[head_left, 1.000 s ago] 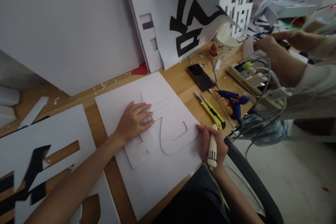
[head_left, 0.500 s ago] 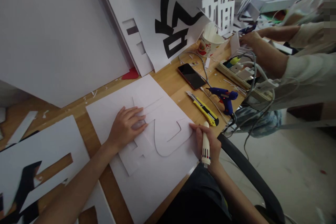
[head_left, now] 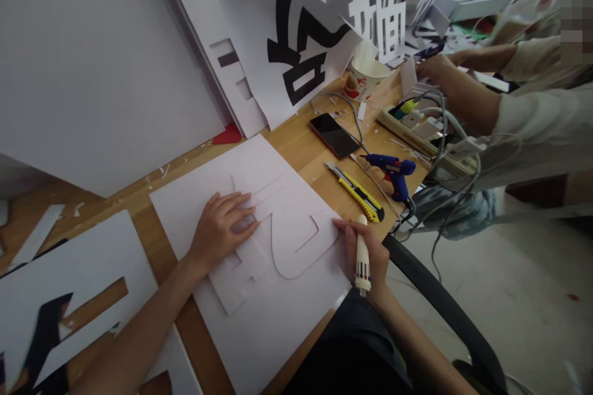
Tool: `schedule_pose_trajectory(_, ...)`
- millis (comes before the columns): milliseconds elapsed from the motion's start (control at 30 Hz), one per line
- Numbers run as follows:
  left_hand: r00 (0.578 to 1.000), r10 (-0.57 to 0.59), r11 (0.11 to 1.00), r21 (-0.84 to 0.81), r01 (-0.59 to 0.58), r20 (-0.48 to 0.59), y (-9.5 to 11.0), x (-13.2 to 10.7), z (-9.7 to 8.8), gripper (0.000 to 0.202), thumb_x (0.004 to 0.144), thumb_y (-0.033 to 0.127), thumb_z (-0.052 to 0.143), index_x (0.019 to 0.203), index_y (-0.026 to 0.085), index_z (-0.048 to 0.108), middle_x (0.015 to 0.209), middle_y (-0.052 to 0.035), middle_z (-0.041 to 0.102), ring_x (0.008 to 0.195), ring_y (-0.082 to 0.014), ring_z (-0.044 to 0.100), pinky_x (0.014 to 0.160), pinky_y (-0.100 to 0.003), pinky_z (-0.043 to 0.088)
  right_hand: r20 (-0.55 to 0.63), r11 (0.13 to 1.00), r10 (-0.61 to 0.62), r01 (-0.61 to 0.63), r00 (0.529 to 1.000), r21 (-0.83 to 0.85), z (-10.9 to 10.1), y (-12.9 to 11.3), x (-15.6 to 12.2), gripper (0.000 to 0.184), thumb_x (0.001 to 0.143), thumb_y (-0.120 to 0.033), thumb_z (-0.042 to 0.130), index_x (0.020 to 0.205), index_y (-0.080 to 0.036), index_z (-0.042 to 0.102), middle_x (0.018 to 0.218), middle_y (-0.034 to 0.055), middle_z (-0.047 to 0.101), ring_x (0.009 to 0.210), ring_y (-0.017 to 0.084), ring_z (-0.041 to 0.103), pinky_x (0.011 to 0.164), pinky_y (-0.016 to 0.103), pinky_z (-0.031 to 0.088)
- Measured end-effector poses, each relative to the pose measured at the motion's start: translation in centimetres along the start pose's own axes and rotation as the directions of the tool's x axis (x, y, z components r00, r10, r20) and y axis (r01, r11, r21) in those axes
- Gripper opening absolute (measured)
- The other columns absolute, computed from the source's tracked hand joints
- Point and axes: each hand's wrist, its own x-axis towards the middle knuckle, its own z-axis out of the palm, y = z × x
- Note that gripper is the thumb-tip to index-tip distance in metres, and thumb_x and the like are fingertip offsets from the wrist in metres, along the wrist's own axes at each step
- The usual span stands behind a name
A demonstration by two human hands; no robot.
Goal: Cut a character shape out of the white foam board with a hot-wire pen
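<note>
My left hand (head_left: 221,226) lies flat with fingers stretched out on a white cut-out shape (head_left: 282,236), pressing it onto a large white sheet (head_left: 259,315) on the wooden table (head_left: 303,142). My right hand (head_left: 365,253) is closed round a fat white multicolour pen (head_left: 361,256) at the sheet's right edge, beside the cut-out's curved part.
A yellow utility knife (head_left: 357,191), a blue glue gun (head_left: 393,173) and a dark phone (head_left: 333,134) lie to the right. Another person's hands (head_left: 435,68) are at a power strip (head_left: 430,136). White boards with black characters (head_left: 296,43) lean at the back. Cut boards (head_left: 74,296) lie left.
The view has shifted slightly, so everything sits a little further left and up. Both my hands keep their places on the cut-out and the pen.
</note>
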Motion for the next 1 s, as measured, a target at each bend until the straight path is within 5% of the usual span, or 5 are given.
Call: schedule_pose_trajectory(1000, 0.999, -0.038, 0.999, -0.018, 0.038, 0.002, 0.16, 0.08, 0.11, 0.018, 0.082, 0.029, 0.073, 0.098, 0.023, 0.070, 0.124, -0.0073, 0.069, 0.115, -0.0274, 0.064, 0.106, -0.059, 0.042, 0.010, 0.999, -0.014, 0.014, 1.000, -0.039, -0.14, 0.56, -0.01, 0.024, 0.094, -0.041, 0.055, 0.098, -0.021, 0.068, 0.090, 0.0014, 0.078, 0.075, 0.017, 0.074, 0.068, 0.026, 0.055)
